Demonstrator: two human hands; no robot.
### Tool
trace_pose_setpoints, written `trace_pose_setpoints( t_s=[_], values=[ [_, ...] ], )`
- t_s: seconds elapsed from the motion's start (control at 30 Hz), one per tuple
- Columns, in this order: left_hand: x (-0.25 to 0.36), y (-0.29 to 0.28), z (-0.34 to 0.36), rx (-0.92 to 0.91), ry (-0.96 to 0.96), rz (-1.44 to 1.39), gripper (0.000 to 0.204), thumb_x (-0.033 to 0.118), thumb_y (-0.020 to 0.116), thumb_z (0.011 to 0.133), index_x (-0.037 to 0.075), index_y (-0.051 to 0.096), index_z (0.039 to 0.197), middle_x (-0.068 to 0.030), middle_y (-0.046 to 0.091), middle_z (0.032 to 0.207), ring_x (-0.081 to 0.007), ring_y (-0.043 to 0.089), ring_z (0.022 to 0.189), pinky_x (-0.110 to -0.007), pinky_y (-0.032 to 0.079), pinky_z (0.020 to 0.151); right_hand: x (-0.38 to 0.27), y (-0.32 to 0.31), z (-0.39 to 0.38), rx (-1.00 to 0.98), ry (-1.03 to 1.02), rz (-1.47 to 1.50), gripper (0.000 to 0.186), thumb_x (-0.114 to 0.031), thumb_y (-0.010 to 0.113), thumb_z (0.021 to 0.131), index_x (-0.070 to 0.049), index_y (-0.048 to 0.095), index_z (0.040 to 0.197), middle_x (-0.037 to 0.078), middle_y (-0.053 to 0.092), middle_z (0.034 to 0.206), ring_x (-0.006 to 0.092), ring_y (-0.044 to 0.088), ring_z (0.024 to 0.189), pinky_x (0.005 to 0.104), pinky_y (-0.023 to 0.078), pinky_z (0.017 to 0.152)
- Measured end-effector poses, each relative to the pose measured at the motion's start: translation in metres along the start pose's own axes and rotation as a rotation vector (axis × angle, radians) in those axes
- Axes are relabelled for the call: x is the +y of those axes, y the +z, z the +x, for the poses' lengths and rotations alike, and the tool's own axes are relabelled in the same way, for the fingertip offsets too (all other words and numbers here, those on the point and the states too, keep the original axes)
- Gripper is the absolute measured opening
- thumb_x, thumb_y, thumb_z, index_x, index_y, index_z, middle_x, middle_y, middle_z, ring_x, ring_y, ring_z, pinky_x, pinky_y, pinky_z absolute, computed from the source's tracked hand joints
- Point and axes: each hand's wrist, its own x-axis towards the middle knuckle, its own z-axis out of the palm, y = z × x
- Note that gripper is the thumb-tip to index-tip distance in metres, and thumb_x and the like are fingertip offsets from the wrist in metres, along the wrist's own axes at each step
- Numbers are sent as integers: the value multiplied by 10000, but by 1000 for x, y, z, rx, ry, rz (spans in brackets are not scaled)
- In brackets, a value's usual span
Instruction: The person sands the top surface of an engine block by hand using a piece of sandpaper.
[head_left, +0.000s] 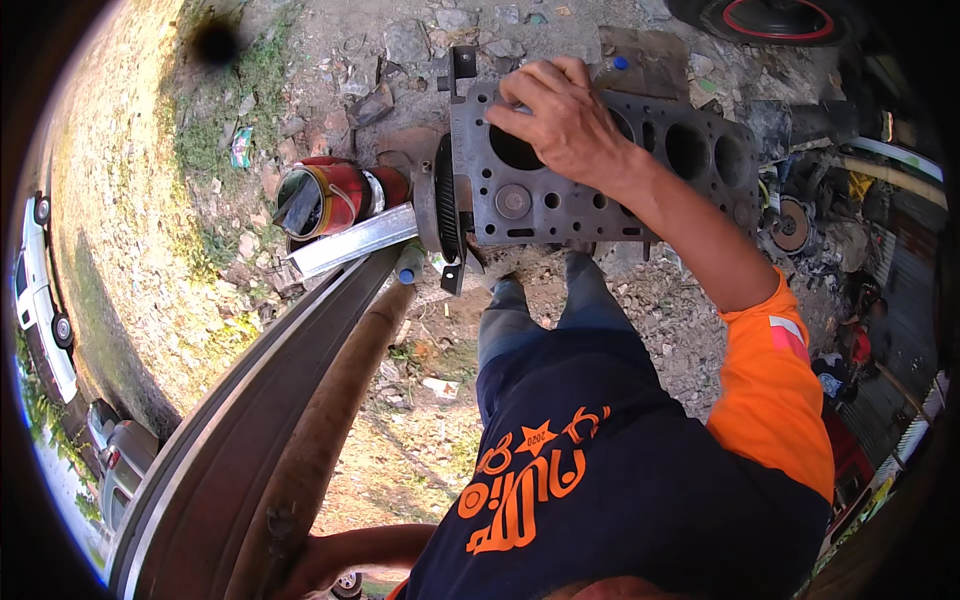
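Stony ground [670, 300] surrounds the grey engine block [576, 213], located at upper centre. The right hand [565, 115] curls at a cylinder bore [515, 153]; whether its grip holds anything, I cannot tell, nor for the shadowed left hand [302, 566]. Apparent step: bore handling; next move likely calls for steady control.

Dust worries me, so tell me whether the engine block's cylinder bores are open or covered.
Open: round, dark cylinder bores show uncovered in the face of the engine block; the right hand partly hides the leftmost.
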Motion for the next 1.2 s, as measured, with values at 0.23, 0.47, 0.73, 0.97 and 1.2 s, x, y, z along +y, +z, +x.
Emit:
trace_pose_setpoints(
  t_s=[0.23, 0.47, 0.73, 0.97, 1.2],
  values=[
    [-1, -3, 1, 4, 4, 4, 374, 259, 724, 920, 123, 630, 1255, -181, 687, 1140, -299, 734, 869, -490, 683, 718, -6, -2, -1, -21, 34, -28, 245, -121, 637, 900, -141, 784, 1095, 33, 655, 1118, 197, 598, 1122, 423, 377, 989],
    [-2, -4, 2, 5, 8, 16, 373, 262, 719, 923, 120, 628, 1256, -182, 686, 1144, -298, 734, 876, -491, 684, 720, -9, 3, 0, -4, 41, -90, 235, -121, 644, 899, -153, 782, 1086, 38, 645, 1102, 207, 596, 1110, 424, 379, 990],
    [-5, -7, 5, 5, 14, 31, 372, 265, 713, 927, 117, 626, 1257, -184, 684, 1148, -297, 735, 884, -492, 685, 723, -2, 5, 5, 7, 53, -125, 234, -133, 627, 907, -151, 772, 1091, 32, 620, 1057, 216, 587, 1087, 429, 381, 995],
    [-7, -9, 8, 2, 19, 64, 371, 268, 708, 930, 114, 625, 1257, -185, 682, 1152, -297, 735, 892, -493, 685, 726, 8, 1, 4, -22, 84, -128, 276, -114, 640, 889, -146, 782, 1123, 34, 650, 1093, 212, 596, 1093, 417, 375, 980],
    [-26, -34, 34, -51, 75, 250, 370, 270, 703, 933, 111, 623, 1258, -186, 681, 1156, -296, 735, 899, -495, 686, 729, -12, 3, 8, -23, 78, -81, 269, -90, 639, 898, -125, 785, 1121, 34, 644, 1090, 202, 595, 1102, 424, 389, 1002]
  ],
)
